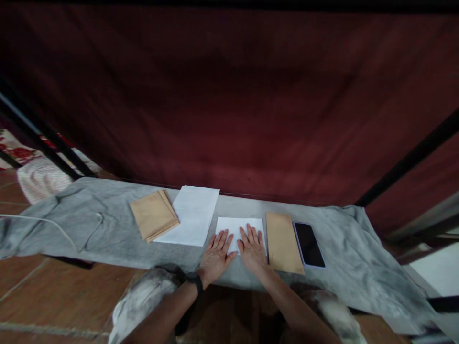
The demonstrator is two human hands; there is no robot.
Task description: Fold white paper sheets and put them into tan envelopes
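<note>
A white sheet of paper (238, 223), smaller than the other sheets and perhaps folded, lies flat on the grey cloth in front of me. My left hand (217, 255) presses on its left side with fingers stretched out. On its right side rests my right hand (252, 247), palm down and fingers spread. Just right of it is a long brown envelope (284, 242). To the left, larger white sheets (195, 215) lie partly under a stack of brown envelopes (154, 215).
A phone (309, 244) with a dark screen lies right of the brown envelope. Grey cloth (111, 205) covers the long low surface. A white cable (53, 222) runs over its left end. Behind hangs a dark red curtain (229, 105) between dark poles.
</note>
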